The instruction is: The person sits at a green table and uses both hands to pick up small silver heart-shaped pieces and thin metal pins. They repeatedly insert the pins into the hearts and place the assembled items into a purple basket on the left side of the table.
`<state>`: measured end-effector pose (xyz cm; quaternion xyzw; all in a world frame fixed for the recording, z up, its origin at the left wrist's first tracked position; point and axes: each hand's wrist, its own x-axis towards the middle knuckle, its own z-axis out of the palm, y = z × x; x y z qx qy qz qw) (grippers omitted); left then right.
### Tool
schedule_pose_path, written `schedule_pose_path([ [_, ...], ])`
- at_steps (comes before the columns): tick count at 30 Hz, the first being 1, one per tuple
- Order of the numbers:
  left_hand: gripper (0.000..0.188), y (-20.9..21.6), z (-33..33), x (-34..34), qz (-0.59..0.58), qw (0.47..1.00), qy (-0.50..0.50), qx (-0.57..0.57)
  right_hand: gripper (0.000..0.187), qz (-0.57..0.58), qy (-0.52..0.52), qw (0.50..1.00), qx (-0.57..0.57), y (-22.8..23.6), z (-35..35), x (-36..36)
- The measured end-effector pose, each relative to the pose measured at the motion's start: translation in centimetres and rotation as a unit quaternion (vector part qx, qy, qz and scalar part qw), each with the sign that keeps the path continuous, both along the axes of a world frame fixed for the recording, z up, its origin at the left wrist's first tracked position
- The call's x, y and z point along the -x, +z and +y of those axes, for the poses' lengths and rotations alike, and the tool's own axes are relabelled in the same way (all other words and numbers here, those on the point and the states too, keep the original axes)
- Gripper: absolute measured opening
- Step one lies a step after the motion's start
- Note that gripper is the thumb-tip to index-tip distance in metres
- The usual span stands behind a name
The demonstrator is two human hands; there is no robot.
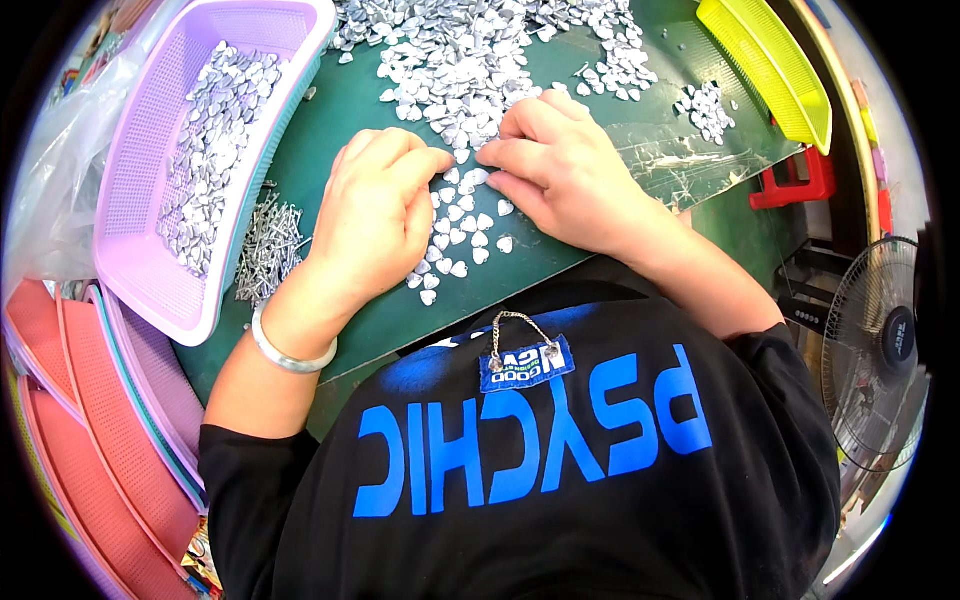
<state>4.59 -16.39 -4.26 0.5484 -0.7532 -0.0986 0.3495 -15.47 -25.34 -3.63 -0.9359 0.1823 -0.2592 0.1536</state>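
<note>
Small silvery heart-shaped pieces (457, 237) lie loosely spread on the green tabletop between my hands. My left hand (375, 205), with a silver bangle on its wrist, rests at their left. Its fingers are curled, the forefinger reaching toward the hearts; whatever they may hold is hidden. From the right, my right hand (565, 170) bends its fingers over the near edge of a large heap of the same hearts (455, 75). Its thumb and forefinger are apart, their tips beside single hearts, and I see nothing gripped between them.
At the left stands a purple basket (122, 215) partly filled with hearts, with a pile of metal pins (270, 245) beside it. A smaller heart pile (706, 110) lies near a yellow-green basket (770, 70). Stacked pink baskets (110, 470) sit lower left; a fan (880, 340) stands at right.
</note>
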Motion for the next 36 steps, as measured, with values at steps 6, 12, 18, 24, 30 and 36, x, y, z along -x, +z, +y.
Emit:
schedule_pose_path([
  [6,0.019,0.2,0.1,0.0,0.005,1.0,-0.011,0.009,0.009,-0.008,0.001,1.0,0.02,-0.2,0.3,-0.4],
  [12,0.017,0.2,0.1,0.1,0.006,1.0,-0.022,0.002,0.01,0.035,0.036,0.998,0.026,0.6,0.2,0.6],
  [18,0.014,0.3,0.1,0.0,0.005,0.999,-0.043,-0.006,0.016,0.015,0.048,0.999,-0.011,0.8,-0.2,0.8],
  [24,0.02,0.3,0.1,0.0,0.025,1.0,-0.014,-0.002,0.016,0.057,0.023,0.997,0.041,0.6,0.3,0.1],
  [30,0.027,0.2,0.1,0.0,0.016,1.0,-0.008,0.004,0.012,0.021,0.006,1.0,0.022,0.6,0.2,0.5],
  [36,0.026,0.3,0.1,0.1,0.011,1.0,-0.027,-0.009,0.013,0.005,0.006,1.0,0.006,0.6,0.3,1.1],
])
